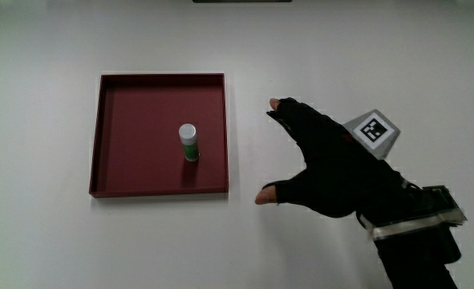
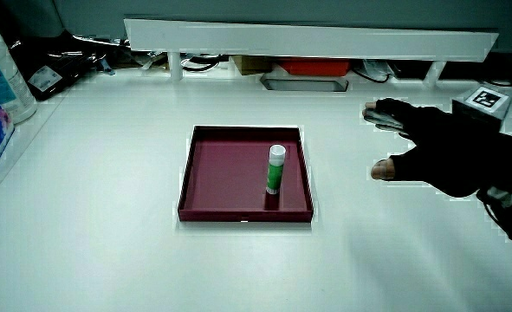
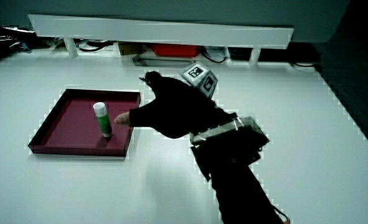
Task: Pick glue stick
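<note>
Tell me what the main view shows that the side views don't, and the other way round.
Only the main view looks straight down on the glue stick's white cap and shows the gap between the tray and the hand. Only the side views show the low partition, the clutter under it, and the stick's green body standing upright. All share the stick standing in the dark red tray and the open hand beside the tray, not touching it.

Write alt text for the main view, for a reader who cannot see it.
A glue stick with a white cap stands upright inside a shallow dark red tray on a white table. The gloved hand, fingers spread and holding nothing, is over the table beside the tray.
</note>
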Motion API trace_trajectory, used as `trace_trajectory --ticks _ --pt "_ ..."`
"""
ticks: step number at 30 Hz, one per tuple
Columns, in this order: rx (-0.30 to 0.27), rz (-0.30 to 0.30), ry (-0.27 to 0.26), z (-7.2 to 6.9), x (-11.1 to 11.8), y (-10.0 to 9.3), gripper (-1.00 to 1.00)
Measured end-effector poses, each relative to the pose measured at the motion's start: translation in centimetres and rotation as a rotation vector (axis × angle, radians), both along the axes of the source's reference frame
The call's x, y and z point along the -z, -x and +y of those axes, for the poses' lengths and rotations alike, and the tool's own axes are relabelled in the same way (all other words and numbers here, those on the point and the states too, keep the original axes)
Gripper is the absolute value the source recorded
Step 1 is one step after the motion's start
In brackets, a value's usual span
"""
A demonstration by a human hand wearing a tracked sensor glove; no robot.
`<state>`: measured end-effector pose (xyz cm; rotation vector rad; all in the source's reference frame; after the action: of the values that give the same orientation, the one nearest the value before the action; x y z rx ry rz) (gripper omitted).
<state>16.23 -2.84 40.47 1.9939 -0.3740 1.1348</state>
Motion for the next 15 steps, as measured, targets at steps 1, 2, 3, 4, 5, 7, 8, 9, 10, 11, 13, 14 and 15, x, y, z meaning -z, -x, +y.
trace_trajectory --ticks 1,2,3,4,5,7,8,9,10,11,13,14,15 --pt "-0.009 -0.006 0.012 -0.1 -0.2 0.3 0.00" --pt "-0.009 -0.025 0.016 -0.3 -0.4 0.7 0.00" --pt "-0.005 -0.027 0.023 -0.4 -0.7 1.0 0.00" --pt "-0.009 -0.027 0.028 -0.5 -0.7 1.4 0.00" --pt "-0.003 -0.020 0.029 -0.7 -1.1 1.7 0.00" --pt "-0.007 -0.022 0.047 -0.9 -1.6 2.4 0.00" --pt "-0.008 -0.025 0.065 -1.0 -1.9 2.8 0.00" --pt "-0.002 -0.031 0.061 -1.2 -2.3 3.1 0.00" --pt "-0.008 -0.043 0.076 -1.4 -2.5 3.5 0.00" --pt "-0.014 -0.055 0.092 -1.5 -2.7 4.0 0.00" --pt "-0.026 -0.079 0.123 -1.7 -3.1 4.8 0.00" --pt "-0.032 -0.091 0.138 -1.8 -3.2 5.2 0.00" --pt "-0.038 -0.103 0.154 -1.9 -3.4 5.6 0.00"
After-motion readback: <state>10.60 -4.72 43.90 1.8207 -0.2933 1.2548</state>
